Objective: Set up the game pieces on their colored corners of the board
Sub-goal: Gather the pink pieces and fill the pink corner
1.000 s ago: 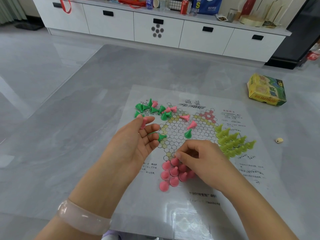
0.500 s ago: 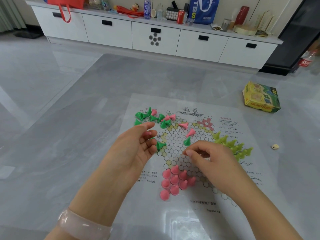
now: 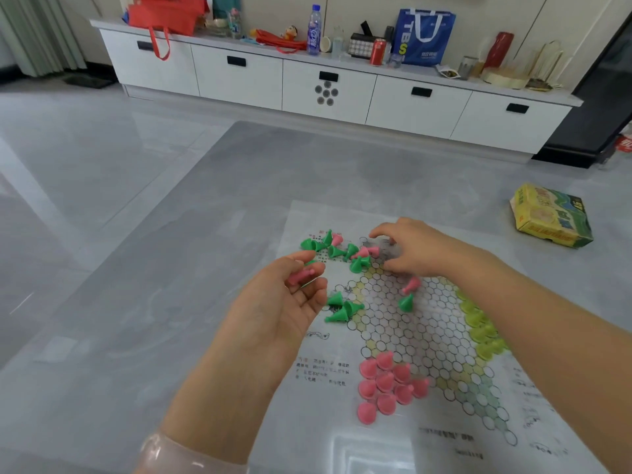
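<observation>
Left hand [image 3: 284, 302]: held up over the left edge of the board [image 3: 427, 336], palm up, fingers curled round a pink piece [image 3: 301, 276]; maybe more pieces inside, too hidden to tell.
Risk there: loose hold, so the pink piece could have slipped out and rolled off onto the table [image 3: 136, 302].
Green pile [image 3: 328, 246]: lay tipped over at the far left corner, mixed with a few pink ones; not stood up yet.
Three green pieces [image 3: 342, 309]: lay on their sides just beside the left hand, at the left edge of the circles.
Risk there: could have been bumped away by the left hand coming down.
Pink group [image 3: 390, 384]: stood close together in the near corner, tops up, looked nearly done.
Risk there: packed tight, so one push from a sleeve or wrist could have knocked many over.
Right hand [image 3: 410, 248]: reached over to the far pile, fingers bent down over the pieces; blurred, so could not tell if anything was pinched.
Risk there: could have grabbed a green one by mistake, or scattered the pile.
Loose pink and green pieces [image 3: 408, 292]: lay in the middle, under the right wrist.
Yellow pieces [image 3: 482, 330]: sat along the right side, partly hidden by the right arm; could have been swept off by that arm.
Box [image 3: 550, 217]: lay far right, well apart.
</observation>
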A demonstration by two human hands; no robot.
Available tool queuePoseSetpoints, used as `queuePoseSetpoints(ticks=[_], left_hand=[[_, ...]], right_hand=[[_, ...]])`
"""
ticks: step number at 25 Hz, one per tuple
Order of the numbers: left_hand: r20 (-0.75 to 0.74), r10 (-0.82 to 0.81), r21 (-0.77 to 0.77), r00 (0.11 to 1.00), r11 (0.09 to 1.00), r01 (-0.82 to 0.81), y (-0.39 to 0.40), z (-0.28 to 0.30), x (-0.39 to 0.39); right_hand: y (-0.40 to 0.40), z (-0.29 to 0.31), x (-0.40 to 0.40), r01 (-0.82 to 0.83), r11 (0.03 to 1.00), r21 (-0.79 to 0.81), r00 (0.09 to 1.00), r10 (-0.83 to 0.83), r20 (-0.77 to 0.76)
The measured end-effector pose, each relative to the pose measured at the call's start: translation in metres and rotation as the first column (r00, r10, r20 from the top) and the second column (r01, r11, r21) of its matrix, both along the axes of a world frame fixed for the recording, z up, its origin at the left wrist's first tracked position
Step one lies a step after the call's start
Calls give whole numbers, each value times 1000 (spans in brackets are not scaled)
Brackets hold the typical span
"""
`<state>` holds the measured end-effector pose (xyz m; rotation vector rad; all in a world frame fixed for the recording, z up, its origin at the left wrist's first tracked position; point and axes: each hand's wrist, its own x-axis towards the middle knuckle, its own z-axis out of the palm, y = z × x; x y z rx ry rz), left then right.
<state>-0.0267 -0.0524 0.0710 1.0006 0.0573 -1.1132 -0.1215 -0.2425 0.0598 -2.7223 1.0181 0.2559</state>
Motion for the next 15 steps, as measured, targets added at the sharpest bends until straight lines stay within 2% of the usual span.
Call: queuePoseSetpoints(ticks=[3, 6, 9, 11, 15], left_hand=[[-8, 8, -12, 1000, 1000, -8, 0, 0, 4], [-20, 18, -20, 1000, 1000, -19, -1, 0, 5], [-57, 16, -51, 998, 999, -18, 1, 1, 5], [-107, -39, -91, 993, 995, 29, 2, 2, 0], [-196, -266, -176, 944, 957, 233, -1, 4, -24]], right_hand=[[2, -5, 13, -76, 996, -56, 996, 78, 43], [3, -8, 13, -59, 997, -53, 992, 65, 106], [11, 12, -1, 38, 996, 81, 959, -59, 277], [27, 34, -12, 54, 980, 192, 882, -137, 450], [86, 56, -26, -110, 943, 314, 796, -106, 596]])
